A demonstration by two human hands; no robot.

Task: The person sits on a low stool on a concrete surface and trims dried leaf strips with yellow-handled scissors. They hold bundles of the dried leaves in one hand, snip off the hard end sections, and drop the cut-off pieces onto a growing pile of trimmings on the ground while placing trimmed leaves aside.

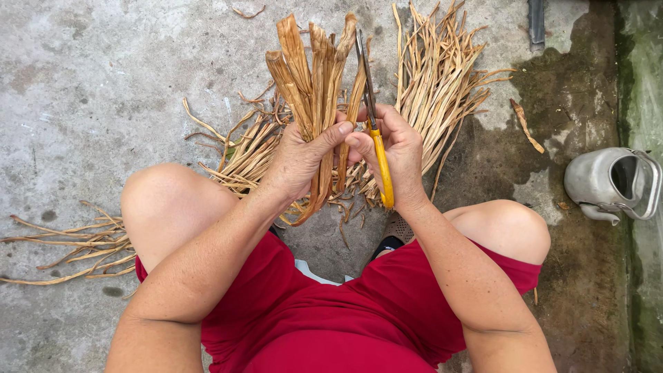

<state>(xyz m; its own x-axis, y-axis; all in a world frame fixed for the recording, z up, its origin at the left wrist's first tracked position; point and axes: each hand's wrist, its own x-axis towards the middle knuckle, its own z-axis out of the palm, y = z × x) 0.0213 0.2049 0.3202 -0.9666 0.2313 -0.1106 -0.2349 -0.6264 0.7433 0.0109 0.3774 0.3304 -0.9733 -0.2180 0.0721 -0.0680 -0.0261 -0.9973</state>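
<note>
Head view: left hand (pixel 298 157) closed around bunch of dried stalks (pixel 314 76), held upright at centre. Right hand (pixel 390 148) gripping yellow-handled scissors (pixel 376 138), blades at the bunch. Big pile (pixel 442 76) far right looks unprocessed; small pile (pixel 76 249) near left. Metal kettle (pixel 615 183) right.

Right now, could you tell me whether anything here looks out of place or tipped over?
Yes: the metal kettle lies on its side on the concrete floor, its opening facing sideways. Short trimmings lie scattered under the hands.
</note>
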